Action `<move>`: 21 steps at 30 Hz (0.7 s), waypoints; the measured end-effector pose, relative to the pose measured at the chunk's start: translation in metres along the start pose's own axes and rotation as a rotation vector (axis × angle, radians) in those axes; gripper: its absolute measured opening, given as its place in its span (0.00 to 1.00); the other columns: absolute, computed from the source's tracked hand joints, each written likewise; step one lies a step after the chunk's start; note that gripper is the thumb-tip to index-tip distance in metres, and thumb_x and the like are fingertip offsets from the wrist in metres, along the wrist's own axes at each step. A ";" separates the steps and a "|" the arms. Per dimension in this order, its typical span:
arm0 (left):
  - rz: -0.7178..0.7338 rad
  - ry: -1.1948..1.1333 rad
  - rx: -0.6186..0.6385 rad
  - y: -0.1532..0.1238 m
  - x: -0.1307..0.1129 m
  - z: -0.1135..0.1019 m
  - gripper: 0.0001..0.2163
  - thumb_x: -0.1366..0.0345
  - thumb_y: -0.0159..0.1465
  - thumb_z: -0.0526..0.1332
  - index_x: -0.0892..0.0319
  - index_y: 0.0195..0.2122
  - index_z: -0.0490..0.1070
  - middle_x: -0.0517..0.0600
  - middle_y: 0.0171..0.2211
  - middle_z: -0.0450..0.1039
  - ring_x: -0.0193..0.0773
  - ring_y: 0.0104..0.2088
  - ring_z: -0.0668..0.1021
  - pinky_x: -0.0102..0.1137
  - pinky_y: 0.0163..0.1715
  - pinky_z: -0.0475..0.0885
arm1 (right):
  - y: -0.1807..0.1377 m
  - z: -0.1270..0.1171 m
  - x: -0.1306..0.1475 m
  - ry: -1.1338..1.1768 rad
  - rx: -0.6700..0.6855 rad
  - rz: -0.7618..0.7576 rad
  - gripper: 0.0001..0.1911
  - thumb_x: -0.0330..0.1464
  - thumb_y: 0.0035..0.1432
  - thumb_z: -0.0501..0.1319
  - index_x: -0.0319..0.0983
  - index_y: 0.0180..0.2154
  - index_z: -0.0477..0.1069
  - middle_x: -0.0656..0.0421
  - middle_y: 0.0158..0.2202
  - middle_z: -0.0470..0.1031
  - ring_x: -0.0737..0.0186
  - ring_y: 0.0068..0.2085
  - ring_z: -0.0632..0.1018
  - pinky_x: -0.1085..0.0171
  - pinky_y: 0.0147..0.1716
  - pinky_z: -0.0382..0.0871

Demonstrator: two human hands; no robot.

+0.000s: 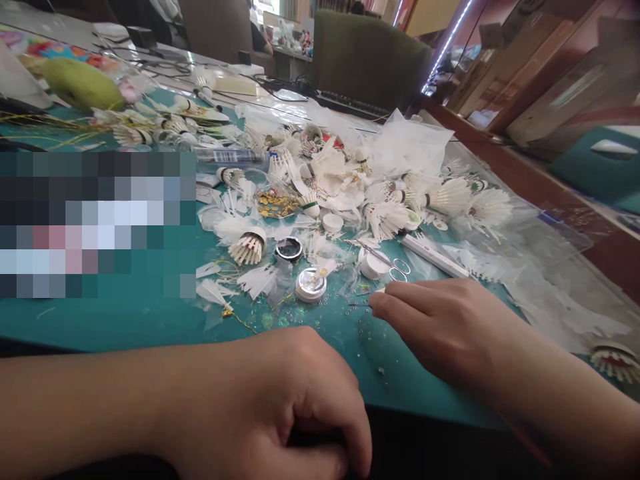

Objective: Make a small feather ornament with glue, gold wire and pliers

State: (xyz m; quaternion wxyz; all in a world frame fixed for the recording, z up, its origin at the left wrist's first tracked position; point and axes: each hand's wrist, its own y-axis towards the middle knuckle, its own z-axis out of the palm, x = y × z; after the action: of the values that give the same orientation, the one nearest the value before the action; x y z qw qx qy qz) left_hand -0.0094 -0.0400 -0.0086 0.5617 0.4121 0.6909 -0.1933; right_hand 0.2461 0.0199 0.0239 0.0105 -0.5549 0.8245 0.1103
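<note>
My left hand (280, 400) is at the table's near edge, its fingers curled inward and the thumb bent toward them. Whatever it may hold is hidden. My right hand (435, 327) rests low over the green tabletop (320, 360), fingers pinched together; a thin dark tip shows at its fingertips, too small to name. Tiny loose beads (381, 371) lie scattered between the hands. Just beyond the right hand are scissors (399, 269) and a round white lid (375, 265). Left of them sits a small round open container (311, 285) with a shiny inside.
Shuttlecocks (247, 245) and loose white feathers (257, 281) cover the middle of the table. A dark-rimmed jar (289, 249), a bag of gold pieces (277, 203) and a long white bar-shaped object (435, 257) lie among them. A green fruit (83, 85) is far left; part of the left is pixelated.
</note>
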 end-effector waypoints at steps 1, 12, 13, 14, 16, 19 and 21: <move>0.004 0.001 0.006 0.001 0.000 0.000 0.12 0.79 0.61 0.61 0.65 0.33 0.86 0.52 0.27 0.85 0.34 0.26 0.83 0.21 0.23 0.70 | -0.001 -0.001 -0.001 0.002 0.011 0.005 0.21 0.24 0.78 0.49 0.37 0.35 0.76 0.62 0.27 0.70 0.62 0.23 0.67 0.60 0.23 0.53; -0.024 0.073 -0.031 0.001 0.001 -0.002 0.12 0.77 0.61 0.61 0.62 0.35 0.87 0.51 0.27 0.85 0.35 0.28 0.84 0.22 0.28 0.74 | -0.005 -0.011 -0.003 0.162 0.035 0.060 0.16 0.20 0.73 0.52 0.36 0.36 0.74 0.63 0.27 0.67 0.67 0.23 0.66 0.63 0.24 0.56; -0.029 0.091 -0.036 0.000 0.002 -0.002 0.12 0.76 0.61 0.62 0.61 0.35 0.87 0.50 0.27 0.85 0.35 0.28 0.85 0.23 0.29 0.75 | -0.007 -0.012 -0.003 0.199 0.027 0.079 0.16 0.19 0.72 0.52 0.36 0.37 0.75 0.63 0.28 0.68 0.67 0.23 0.66 0.63 0.24 0.56; -0.026 0.097 -0.036 0.000 0.002 -0.002 0.12 0.76 0.61 0.61 0.61 0.35 0.86 0.50 0.28 0.85 0.36 0.28 0.85 0.23 0.29 0.76 | -0.008 -0.013 -0.004 0.231 0.031 0.095 0.15 0.19 0.71 0.52 0.35 0.39 0.76 0.63 0.28 0.69 0.67 0.24 0.67 0.63 0.24 0.57; 0.008 0.097 -0.008 0.000 0.003 -0.002 0.12 0.76 0.62 0.61 0.63 0.36 0.86 0.51 0.28 0.85 0.36 0.28 0.85 0.23 0.27 0.75 | -0.010 -0.014 -0.005 0.256 0.047 0.112 0.16 0.19 0.71 0.51 0.35 0.43 0.76 0.62 0.29 0.71 0.66 0.25 0.69 0.63 0.25 0.57; 0.048 0.083 -0.010 0.002 0.002 -0.001 0.11 0.77 0.63 0.61 0.66 0.34 0.85 0.52 0.27 0.85 0.34 0.26 0.83 0.21 0.23 0.70 | -0.009 -0.012 -0.006 0.172 0.091 0.105 0.15 0.20 0.71 0.52 0.37 0.40 0.75 0.62 0.28 0.71 0.66 0.23 0.68 0.62 0.24 0.54; -0.006 0.095 0.072 0.002 0.001 -0.002 0.11 0.79 0.65 0.63 0.65 0.37 0.86 0.53 0.31 0.87 0.36 0.30 0.85 0.22 0.27 0.74 | -0.007 -0.008 -0.005 0.097 0.092 0.088 0.15 0.21 0.72 0.52 0.38 0.37 0.74 0.63 0.28 0.70 0.66 0.22 0.66 0.61 0.23 0.51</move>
State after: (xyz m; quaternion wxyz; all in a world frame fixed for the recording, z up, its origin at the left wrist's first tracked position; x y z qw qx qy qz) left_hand -0.0090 -0.0371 -0.0089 0.5124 0.4388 0.7106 -0.1997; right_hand 0.2553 0.0207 0.0310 -0.0086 -0.5215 0.8520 0.0456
